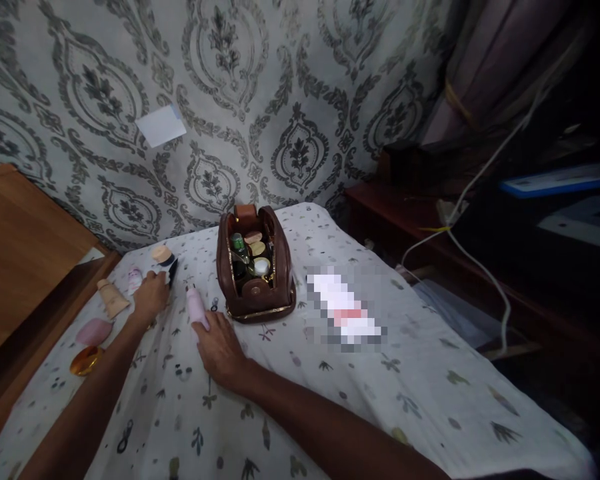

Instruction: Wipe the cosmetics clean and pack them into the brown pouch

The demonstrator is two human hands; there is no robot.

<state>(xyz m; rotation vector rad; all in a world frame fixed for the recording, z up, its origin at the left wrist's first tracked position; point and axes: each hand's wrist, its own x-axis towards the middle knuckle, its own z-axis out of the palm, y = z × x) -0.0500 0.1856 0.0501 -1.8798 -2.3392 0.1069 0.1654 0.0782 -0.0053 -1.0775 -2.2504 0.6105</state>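
Observation:
My right hand [223, 350] is wrapped round a pale pink tube-shaped bottle [197, 308], just left of the bag. My left hand [153, 297] is closed at a slim dark object [173, 271] whose kind I cannot make out. An unzipped brown leather toiletry bag [237, 303] stands upright on the bed, with several jars and a green-capped bottle [237, 241] inside. Around my left hand lie a beige squeeze tube [112, 299], a small pink bottle [135, 277], a jar with a peach lid [163, 255], a pink oval item [94, 331] and a round amber container [86, 360].
A white patterned sheet [330, 407] covers the bed. Right of the bag lies a pixelated bright rectangle [345, 307]. A wooden board [25, 247] borders the left side. White cables [485, 273] hang by dark red furniture [380, 217] at right. Patterned wallpaper [280, 100] rises behind.

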